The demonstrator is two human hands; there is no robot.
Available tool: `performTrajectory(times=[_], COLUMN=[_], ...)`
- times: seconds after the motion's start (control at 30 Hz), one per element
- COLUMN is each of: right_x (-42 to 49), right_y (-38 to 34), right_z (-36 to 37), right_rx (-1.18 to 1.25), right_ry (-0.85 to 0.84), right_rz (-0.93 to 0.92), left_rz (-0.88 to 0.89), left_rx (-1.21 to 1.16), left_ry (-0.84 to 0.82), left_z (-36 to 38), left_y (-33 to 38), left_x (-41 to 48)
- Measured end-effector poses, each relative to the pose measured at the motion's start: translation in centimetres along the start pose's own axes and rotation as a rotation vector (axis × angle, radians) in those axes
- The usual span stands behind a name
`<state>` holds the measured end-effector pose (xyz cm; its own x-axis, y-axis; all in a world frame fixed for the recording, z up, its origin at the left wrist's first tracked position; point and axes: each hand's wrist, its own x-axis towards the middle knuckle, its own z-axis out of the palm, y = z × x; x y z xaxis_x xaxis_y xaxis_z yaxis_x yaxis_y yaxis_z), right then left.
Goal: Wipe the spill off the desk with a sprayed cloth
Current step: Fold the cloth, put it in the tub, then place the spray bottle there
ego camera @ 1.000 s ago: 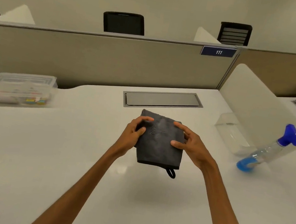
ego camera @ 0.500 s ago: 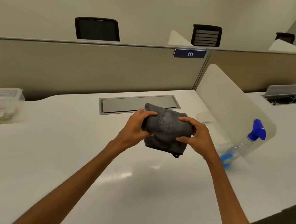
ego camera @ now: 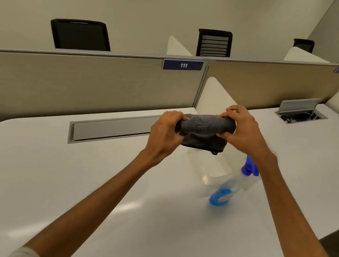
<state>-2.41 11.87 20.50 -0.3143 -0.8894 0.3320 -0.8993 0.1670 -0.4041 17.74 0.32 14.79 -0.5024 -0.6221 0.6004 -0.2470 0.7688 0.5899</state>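
A dark grey cloth (ego camera: 205,129), folded into a thick roll, is held in the air above the white desk (ego camera: 67,178). My left hand (ego camera: 164,135) grips its left end and my right hand (ego camera: 241,131) grips its right end. A clear spray bottle (ego camera: 231,186) with a blue trigger head and blue liquid stands on the desk below my right forearm, leaning against a frosted side divider. No spill shows clearly on the desk surface.
A closed metal cable tray lid (ego camera: 110,130) lies in the desk behind the cloth. A beige partition (ego camera: 82,83) with a "111" label (ego camera: 183,65) backs the desk. The frosted divider (ego camera: 215,100) separates the neighbouring desk, which has an open cable box (ego camera: 300,112). Black chairs stand beyond.
Both hands have lifted the cloth higher and folded it from a flat hanging square into a tight roll. The view has swung to the right, so the plastic box at left is gone.
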Motion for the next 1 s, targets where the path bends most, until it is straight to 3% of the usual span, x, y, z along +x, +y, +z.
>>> performTrajectory(times=[0.3,0.47,0.77,1.0], right_x=[4.5,3.6,1.8,-0.7], right_y=[11.1,16.1,21.5,22.6], right_z=[-2.5,1.3,7.8,10.7], right_rx=[-0.005,-0.004,0.206,0.448], right_ry=[-0.045,-0.134,-0.207,-0.073], right_rz=[0.052,0.08,0.087,0.022], left_rz=[0.038,0.019,-0.077,-0.089], left_rx=[0.052,0.093,0.126,0.108], left_ry=[-0.031,-0.091,-0.143,-0.312], left_z=[11.0,16.2,21.0,23.7], left_y=[1.7,-0.2,-2.9,-3.9], left_x=[5.0,2.6,-1.2,-5.3])
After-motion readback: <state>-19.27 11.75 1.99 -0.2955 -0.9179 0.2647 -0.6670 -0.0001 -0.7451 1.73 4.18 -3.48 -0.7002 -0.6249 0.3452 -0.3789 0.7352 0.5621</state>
